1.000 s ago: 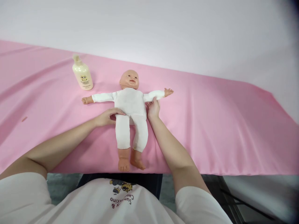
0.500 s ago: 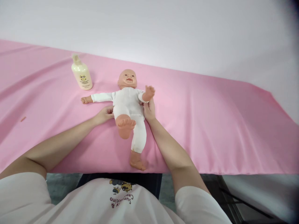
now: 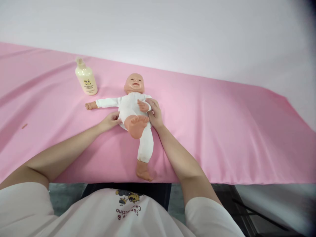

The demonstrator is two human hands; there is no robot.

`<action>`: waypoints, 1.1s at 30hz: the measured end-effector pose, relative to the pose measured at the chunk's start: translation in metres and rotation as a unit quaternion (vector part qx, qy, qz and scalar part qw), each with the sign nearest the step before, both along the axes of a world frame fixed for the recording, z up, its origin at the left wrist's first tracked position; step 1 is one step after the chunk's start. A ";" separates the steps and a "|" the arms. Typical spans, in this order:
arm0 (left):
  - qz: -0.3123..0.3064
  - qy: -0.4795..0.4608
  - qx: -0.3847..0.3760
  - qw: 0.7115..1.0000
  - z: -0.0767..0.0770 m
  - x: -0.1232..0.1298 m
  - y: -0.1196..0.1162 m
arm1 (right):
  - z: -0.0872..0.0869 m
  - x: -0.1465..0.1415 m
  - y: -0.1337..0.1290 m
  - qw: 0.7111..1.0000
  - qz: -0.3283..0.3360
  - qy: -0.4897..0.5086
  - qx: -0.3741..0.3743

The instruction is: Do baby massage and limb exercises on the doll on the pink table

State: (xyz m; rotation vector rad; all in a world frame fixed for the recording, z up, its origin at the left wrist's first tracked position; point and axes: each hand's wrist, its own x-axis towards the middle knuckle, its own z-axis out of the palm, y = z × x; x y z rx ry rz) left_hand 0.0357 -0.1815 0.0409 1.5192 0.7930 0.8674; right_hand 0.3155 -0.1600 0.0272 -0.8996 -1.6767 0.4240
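A baby doll (image 3: 131,102) in a white cloth suit lies on its back, its head away from me and its feet toward me. At its hip on the left side, my left hand (image 3: 110,121) is closed on the doll, the fingertips partly hidden behind its raised leg. Opposite, my right hand (image 3: 155,113) wraps round the doll's bent arm, whose small hand (image 3: 143,106) rests over the chest. One bare foot (image 3: 138,126) points up at me; the other leg lies straight toward the table's front edge. The doll's other arm stretches out to the left.
A cream-coloured pump bottle (image 3: 86,79) with a cow picture stands behind the doll to the left. Pink cloth (image 3: 222,138) covers the table, with folds across it. A small brownish piece (image 3: 24,126) lies at the far left. Behind the table is a white surface (image 3: 158,33).
The doll's arm at my right hand has swung inward over its chest, with my fingers now around it. Its raised foot has shifted up and to the right. My left hand has barely moved.
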 end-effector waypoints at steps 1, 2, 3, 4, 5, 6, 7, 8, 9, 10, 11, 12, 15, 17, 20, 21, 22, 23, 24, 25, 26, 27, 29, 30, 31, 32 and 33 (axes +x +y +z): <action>-0.006 -0.009 -0.002 1.000 0.001 0.000 -0.001 | -0.001 -0.001 0.001 0.999 -0.014 0.043 -0.028; -0.012 -0.015 -0.004 1.000 0.003 0.000 -0.002 | -0.003 -0.002 0.002 0.994 -0.027 0.092 -0.061; -0.016 -0.016 -0.004 1.000 0.005 -0.001 -0.003 | -0.005 -0.002 0.003 0.985 -0.038 0.141 -0.094; -0.019 -0.010 -0.004 1.000 0.006 -0.001 -0.003 | -0.006 -0.002 0.005 0.973 -0.048 0.189 -0.123; -0.024 -0.003 -0.003 1.000 0.008 -0.001 -0.004 | -0.007 -0.003 0.006 0.961 -0.056 0.231 -0.144; -0.029 0.007 -0.002 1.000 0.009 -0.002 -0.005 | -0.009 -0.002 0.007 0.949 -0.063 0.267 -0.158; -0.035 0.015 0.000 0.999 0.010 -0.003 -0.005 | -0.010 -0.002 0.009 0.936 -0.070 0.300 -0.167; -0.039 0.021 0.003 0.999 0.010 -0.003 -0.005 | -0.011 -0.002 0.011 0.923 -0.078 0.331 -0.177; -0.045 0.025 0.006 0.999 0.010 -0.004 -0.006 | -0.012 -0.001 0.013 0.909 -0.086 0.361 -0.191; -0.052 0.027 0.009 0.998 0.011 -0.004 -0.006 | -0.013 0.001 0.016 0.892 -0.093 0.390 -0.208; -0.059 0.027 0.011 0.998 0.011 -0.004 -0.006 | -0.015 0.002 0.019 0.875 -0.098 0.417 -0.225; -0.067 0.026 0.013 0.997 0.011 -0.004 -0.006 | -0.017 0.004 0.022 0.859 -0.101 0.440 -0.242; -0.089 0.025 0.027 0.995 0.013 -0.003 -0.009 | -0.021 0.009 0.030 0.827 -0.097 0.484 -0.270; -0.094 0.030 0.042 0.994 0.014 -0.002 -0.010 | -0.022 0.012 0.033 0.819 -0.091 0.494 -0.278; -0.088 0.040 0.053 0.994 0.014 -0.002 -0.010 | -0.020 0.010 0.030 0.817 -0.093 0.500 -0.272; -0.083 0.043 0.053 0.994 0.014 -0.002 -0.010 | -0.018 0.009 0.028 0.823 -0.095 0.495 -0.262; -0.076 0.047 0.051 0.995 0.013 -0.002 -0.010 | -0.017 0.007 0.025 0.834 -0.095 0.484 -0.247; -0.067 0.051 0.050 0.995 0.013 -0.002 -0.009 | -0.015 0.005 0.022 0.851 -0.093 0.465 -0.227; -0.058 0.053 0.050 0.996 0.012 -0.002 -0.009 | -0.013 0.003 0.019 0.870 -0.090 0.438 -0.206; -0.050 0.053 0.049 0.996 0.011 -0.001 -0.008 | -0.011 0.002 0.016 0.891 -0.086 0.405 -0.185; -0.042 0.051 0.048 0.997 0.010 -0.001 -0.007 | -0.009 0.001 0.013 0.912 -0.082 0.366 -0.166; -0.038 0.048 0.044 0.997 0.010 -0.001 -0.006 | -0.007 0.000 0.010 0.931 -0.078 0.324 -0.149; -0.033 0.039 0.035 0.998 0.009 0.000 -0.005 | -0.005 0.001 0.006 0.962 -0.074 0.233 -0.119; -0.030 0.036 0.030 0.998 0.008 0.001 -0.004 | -0.004 0.001 0.004 0.975 -0.070 0.185 -0.100; -0.025 0.036 0.025 0.999 0.008 0.001 -0.003 | -0.003 0.002 0.003 0.985 -0.063 0.138 -0.077; -0.018 0.037 0.021 0.999 0.008 0.001 -0.003 | -0.002 0.003 0.002 0.993 -0.054 0.093 -0.053; -0.008 0.039 0.017 0.999 0.009 0.001 -0.003 | -0.001 0.003 0.002 0.997 -0.042 0.052 -0.031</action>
